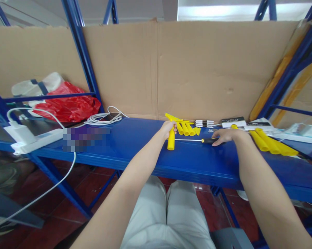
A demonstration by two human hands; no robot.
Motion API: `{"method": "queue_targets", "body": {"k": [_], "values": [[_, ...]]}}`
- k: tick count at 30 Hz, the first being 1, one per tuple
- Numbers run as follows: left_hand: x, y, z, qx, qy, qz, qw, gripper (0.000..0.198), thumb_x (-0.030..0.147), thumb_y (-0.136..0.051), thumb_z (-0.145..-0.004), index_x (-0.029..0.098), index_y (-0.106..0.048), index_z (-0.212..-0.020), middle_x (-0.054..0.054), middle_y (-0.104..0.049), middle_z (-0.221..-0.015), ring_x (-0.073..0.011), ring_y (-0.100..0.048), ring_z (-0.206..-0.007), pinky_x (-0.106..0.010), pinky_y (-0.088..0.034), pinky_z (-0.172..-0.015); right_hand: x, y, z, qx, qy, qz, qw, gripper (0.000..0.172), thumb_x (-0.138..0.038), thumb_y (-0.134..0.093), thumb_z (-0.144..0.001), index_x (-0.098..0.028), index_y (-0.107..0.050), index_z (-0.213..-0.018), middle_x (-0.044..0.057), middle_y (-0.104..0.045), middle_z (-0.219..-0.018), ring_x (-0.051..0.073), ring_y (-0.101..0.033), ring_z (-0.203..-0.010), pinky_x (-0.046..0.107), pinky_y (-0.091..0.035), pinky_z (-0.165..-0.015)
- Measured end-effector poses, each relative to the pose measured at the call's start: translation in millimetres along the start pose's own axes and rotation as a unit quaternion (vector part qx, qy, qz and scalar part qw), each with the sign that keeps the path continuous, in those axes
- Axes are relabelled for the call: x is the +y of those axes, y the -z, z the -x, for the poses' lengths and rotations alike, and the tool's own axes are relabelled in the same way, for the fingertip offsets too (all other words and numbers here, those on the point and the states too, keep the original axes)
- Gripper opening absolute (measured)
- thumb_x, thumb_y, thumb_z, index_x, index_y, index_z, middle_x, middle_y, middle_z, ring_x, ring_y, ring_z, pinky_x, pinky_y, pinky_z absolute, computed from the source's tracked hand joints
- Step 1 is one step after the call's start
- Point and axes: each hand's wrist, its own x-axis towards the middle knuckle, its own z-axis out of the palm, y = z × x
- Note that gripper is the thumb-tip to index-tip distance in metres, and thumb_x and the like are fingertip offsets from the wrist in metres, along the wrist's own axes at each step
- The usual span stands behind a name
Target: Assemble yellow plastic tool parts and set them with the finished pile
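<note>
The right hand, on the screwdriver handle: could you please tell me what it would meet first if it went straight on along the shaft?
With the screwdriver leading, the right hand would probably meet the yellow handle held by the left hand first; the depth between them is unclear.

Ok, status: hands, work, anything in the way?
Left hand gripping yellow plastic tubular piece. Right hand on black-handled metal screwdriver, shaft pointed at that piece. Short yellow plastic tubes just behind shaft.

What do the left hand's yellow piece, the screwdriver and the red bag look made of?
Yellow piece: probably plastic, evenly coloured, smooth. Screwdriver: shaft apparently metal, bright and thin; dark handle perhaps plastic or rubber. Red bag: likely thin plastic film, with glossy, crinkled folds.
</note>
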Motion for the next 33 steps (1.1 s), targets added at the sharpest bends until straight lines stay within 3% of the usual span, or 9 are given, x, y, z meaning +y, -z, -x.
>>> {"method": "queue_targets", "body": {"k": [3,7,12,15,19,22,31,33], "values": [[-0.7,5.2,-3.7,0.028,0.004,-0.012,1.000,0.021,0.001,-0.042,-0.087,0.019,-0.044,-0.075,0.009,-0.039,-0.049,-0.0054,-0.033,-0.035,-0.017,-0.027,-0.040,-1.3,-2.8,-0.8,0.002,-0.009,-0.011,1.000,0.029,-0.041,-0.087,-0.049,-0.022,-0.067,-0.059,0.004,-0.064,-0.061,0.022,-0.058,-0.063,0.035,-0.045,-0.064],[-1.9,7.5,-5.3,0.054,0.016,-0.031,0.998,0.023,0.002,-0.042,-0.089,0.019,-0.043,-0.073,0.008,-0.039,-0.050,-0.0055,-0.033,-0.035,-0.018,-0.028,-0.041,-14.6,-1.9,8.1,0.117,-0.027,-0.094,0.988,0.034,-0.037,-0.088,-0.044,-0.024,-0.070,-0.070,0.003,-0.068,-0.077,0.024,-0.063,-0.079,0.033,-0.047,-0.070],[-1.4,7.5,-4.8,0.058,0.020,-0.035,0.997,0.024,0.001,-0.042,-0.088,0.019,-0.043,-0.072,0.008,-0.039,-0.049,-0.0057,-0.033,-0.035,-0.019,-0.028,-0.042,-34.7,0.2,22.4,0.151,-0.037,-0.284,0.946,0.047,-0.040,-0.090,-0.046,-0.019,-0.073,-0.085,0.001,-0.064,-0.064,0.015,-0.056,-0.057,0.024,-0.039,-0.048],[-0.4,7.9,-5.4,0.058,0.010,-0.020,0.998,0.024,0.000,-0.043,-0.086,0.019,-0.043,-0.071,0.008,-0.039,-0.048,-0.0054,-0.032,-0.035,-0.017,-0.027,-0.041,-44.3,1.0,24.5,0.212,-0.022,-0.391,0.896,0.052,-0.036,-0.092,-0.046,-0.016,-0.071,-0.089,0.000,-0.061,-0.059,0.010,-0.049,-0.049,0.021,-0.035,-0.042],[-1.4,6.8,-5.8,0.048,0.014,0.000,0.999,0.023,-0.001,-0.044,-0.084,0.018,-0.043,-0.072,0.008,-0.039,-0.048,-0.0048,-0.032,-0.035,-0.016,-0.027,-0.040,-52.2,3.5,19.6,0.308,0.004,-0.524,0.794,0.043,-0.032,-0.093,-0.051,-0.017,-0.060,-0.074,-0.006,-0.049,-0.051,0.006,-0.041,-0.043,0.018,-0.032,-0.038],[-3.2,5.4,-5.4,0.046,0.028,-0.007,0.999,0.021,0.000,-0.045,-0.084,0.018,-0.045,-0.074,0.008,-0.040,-0.049,-0.0052,-0.033,-0.035,-0.017,-0.027,-0.040,-56.1,6.3,15.8,0.362,0.011,-0.587,0.724,0.046,-0.033,-0.090,-0.057,-0.021,-0.047,-0.066,-0.009,-0.042,-0.049,0.005,-0.037,-0.040,0.017,-0.031,-0.034],[-4.7,5.0,-5.8,0.038,0.050,-0.052,0.997,0.020,0.002,-0.042,-0.088,0.018,-0.046,-0.077,0.008,-0.040,-0.048,-0.0051,-0.033,-0.033,-0.017,-0.028,-0.039,-55.2,16.0,11.1,0.476,-0.078,-0.666,0.568,0.031,-0.032,-0.067,-0.082,-0.024,-0.040,-0.069,-0.007,-0.036,-0.054,0.007,-0.034,-0.041,0.018,-0.033,-0.032],[-5.3,4.9,-6.4,0.040,0.052,-0.045,0.997,0.018,0.002,-0.046,-0.086,0.018,-0.047,-0.078,0.008,-0.040,-0.048,-0.0050,-0.033,-0.033,-0.017,-0.027,-0.038,-46.2,17.5,9.4,0.482,-0.066,-0.672,0.559,0.029,-0.032,-0.062,-0.085,-0.024,-0.038,-0.071,-0.007,-0.033,-0.056,0.008,-0.034,-0.042,0.017,-0.033,-0.032]]}}
